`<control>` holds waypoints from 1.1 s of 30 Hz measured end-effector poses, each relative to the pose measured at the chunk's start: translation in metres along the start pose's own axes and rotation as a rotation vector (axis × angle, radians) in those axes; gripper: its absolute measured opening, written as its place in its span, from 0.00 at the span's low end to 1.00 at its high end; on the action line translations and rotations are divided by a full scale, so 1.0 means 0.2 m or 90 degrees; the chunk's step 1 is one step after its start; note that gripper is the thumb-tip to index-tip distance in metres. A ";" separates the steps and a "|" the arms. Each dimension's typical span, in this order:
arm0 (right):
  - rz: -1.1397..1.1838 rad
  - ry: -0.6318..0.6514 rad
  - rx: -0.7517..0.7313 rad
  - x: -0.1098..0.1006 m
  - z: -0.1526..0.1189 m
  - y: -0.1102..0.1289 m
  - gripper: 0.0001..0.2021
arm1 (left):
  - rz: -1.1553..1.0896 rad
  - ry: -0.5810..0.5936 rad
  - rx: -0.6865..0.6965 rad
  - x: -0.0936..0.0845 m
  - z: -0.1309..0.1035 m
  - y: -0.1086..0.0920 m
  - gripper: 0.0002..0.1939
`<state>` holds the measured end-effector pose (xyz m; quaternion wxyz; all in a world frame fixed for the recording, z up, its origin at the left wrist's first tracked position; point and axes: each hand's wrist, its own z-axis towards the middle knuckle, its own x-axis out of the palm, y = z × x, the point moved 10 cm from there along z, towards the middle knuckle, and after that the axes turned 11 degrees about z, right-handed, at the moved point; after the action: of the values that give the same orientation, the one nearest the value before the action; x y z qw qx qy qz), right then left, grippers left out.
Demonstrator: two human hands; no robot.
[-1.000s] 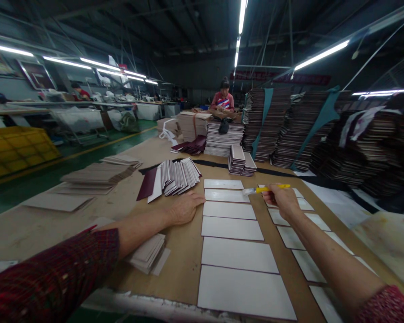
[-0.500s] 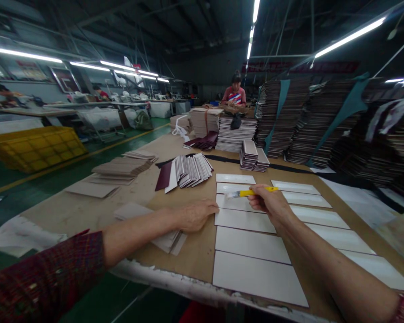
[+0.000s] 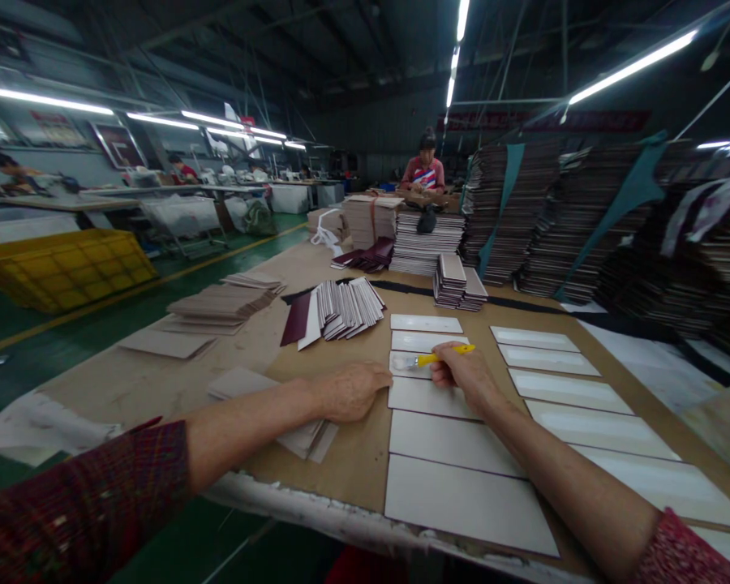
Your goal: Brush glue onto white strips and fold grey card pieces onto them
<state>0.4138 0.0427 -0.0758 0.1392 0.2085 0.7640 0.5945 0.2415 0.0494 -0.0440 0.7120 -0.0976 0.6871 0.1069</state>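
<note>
In my right hand (image 3: 468, 377) is a yellow-handled paintbrush (image 3: 444, 355), pinched by the fingers. Its pale bristles rest on the left part of a white rectangular panel (image 3: 422, 373), where a wet-looking smear shows. My left hand (image 3: 356, 392) is closed, palm down, with its fingertips at that panel's left edge; the exact grip is partly hidden. Below it in the same column lie more white panels (image 3: 468, 503) with dark edges. A second column of white panels (image 3: 575, 392), with glossy streaks along them, lies right of my right hand.
Left of the columns are a fanned pile of white-and-maroon panels (image 3: 348, 308) and grey-beige boards (image 3: 219, 311). Small stacked panels (image 3: 453, 284) stand behind. Tall dark stacks (image 3: 511, 219) line the back right. Across the table is a person (image 3: 424, 170). A yellow bin (image 3: 66, 264) stands at left.
My right hand has moved left with the paintbrush, bringing the bristles to the panel's left end, near my left hand. The smear there is now visible. My left hand has hardly moved.
</note>
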 end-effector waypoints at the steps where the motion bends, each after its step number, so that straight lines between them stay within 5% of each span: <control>1: -0.011 0.000 -0.003 -0.01 0.01 0.01 0.10 | -0.001 0.000 0.001 0.00 0.00 0.00 0.22; 21: -0.080 -0.136 -0.008 -0.61 0.00 0.10 0.09 | -0.004 0.000 -0.001 -0.03 0.00 0.01 0.22; 29: -0.066 -0.153 -0.045 -0.70 0.02 0.13 0.08 | 0.011 -0.006 -0.005 -0.03 -0.01 0.01 0.21; 33: -0.027 -0.144 -0.078 -0.62 -0.01 0.18 0.05 | 0.017 -0.010 -0.002 -0.03 -0.01 0.01 0.21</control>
<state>0.5273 -0.0126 -0.0437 0.2496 0.2491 0.7097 0.6100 0.2390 0.0507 -0.0376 0.7159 -0.0888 0.6824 0.1186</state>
